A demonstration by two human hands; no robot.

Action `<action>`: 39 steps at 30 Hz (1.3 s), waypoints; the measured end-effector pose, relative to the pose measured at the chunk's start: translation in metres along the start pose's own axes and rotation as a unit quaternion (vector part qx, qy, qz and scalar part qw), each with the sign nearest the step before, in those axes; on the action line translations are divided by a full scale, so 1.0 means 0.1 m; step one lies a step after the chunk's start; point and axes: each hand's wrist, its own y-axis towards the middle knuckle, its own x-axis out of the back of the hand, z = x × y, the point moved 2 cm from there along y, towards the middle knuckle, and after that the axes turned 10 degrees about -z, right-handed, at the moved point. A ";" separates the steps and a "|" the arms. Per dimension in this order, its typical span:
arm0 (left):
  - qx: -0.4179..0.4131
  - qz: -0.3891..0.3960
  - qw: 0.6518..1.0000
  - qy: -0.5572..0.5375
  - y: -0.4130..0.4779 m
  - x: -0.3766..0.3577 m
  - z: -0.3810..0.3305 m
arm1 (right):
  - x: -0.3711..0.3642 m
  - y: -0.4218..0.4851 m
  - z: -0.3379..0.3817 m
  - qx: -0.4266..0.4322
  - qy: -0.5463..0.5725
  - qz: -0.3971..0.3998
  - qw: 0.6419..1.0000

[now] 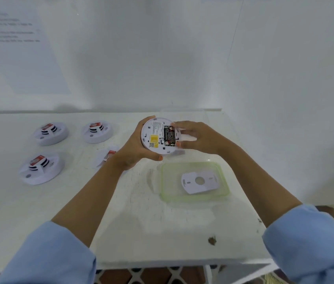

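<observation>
Left hand is wrapped around the edge of the smoke detector, thumb under the near rim and fingers curled over the far side. It's lifted off the table with its back tilted up toward me. Right hand comes in from the other side and pinches the batteries in their slot, index finger at the far end, thumb at the near end. So both hands are closed on something, and they meet right at the detector.

My take on doing this bit well: clamp the detector firmly with the left so it can't spin, then work one end of the batteries against the spring rather than yanking them straight. I can't tell from here whether they're fully seated.

Pose-wise, both forearms stretch well forward with the wrists roughly level. The right wrist bends in so its fingers point left across the detector's back.

Just nearer me and to the right there's a green-rimmed tray with the mounting plate lying flat in it. Off to the left are more detectors face up, one half hidden behind my left wrist. There's a blurry printed sheet on the wall, unreadable.
</observation>
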 end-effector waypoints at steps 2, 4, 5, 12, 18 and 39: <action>0.006 0.010 1.000 0.011 -0.12 -0.04 0.00 | 0.07 -0.11 -0.04 -0.012 0.021 0.001 1.000; 0.013 0.013 1.000 0.011 -0.24 -0.07 0.02 | 0.14 -0.23 -0.12 -0.026 -0.001 0.007 1.000; 0.016 0.011 1.000 0.010 -0.29 -0.09 0.03 | 0.16 -0.29 -0.15 -0.036 -0.029 0.025 0.999; 0.030 -0.001 1.000 0.004 -0.52 -0.17 0.03 | 0.03 -0.59 -0.35 -0.075 -0.258 0.172 0.948; 0.030 -0.008 1.000 0.005 -0.53 -0.23 -0.01 | 0.00 -0.55 -0.39 -0.058 -0.292 0.185 0.937; -0.025 0.031 0.998 0.047 -0.07 -0.10 -0.11 | 0.13 0.04 0.52 0.119 -0.275 -0.004 0.954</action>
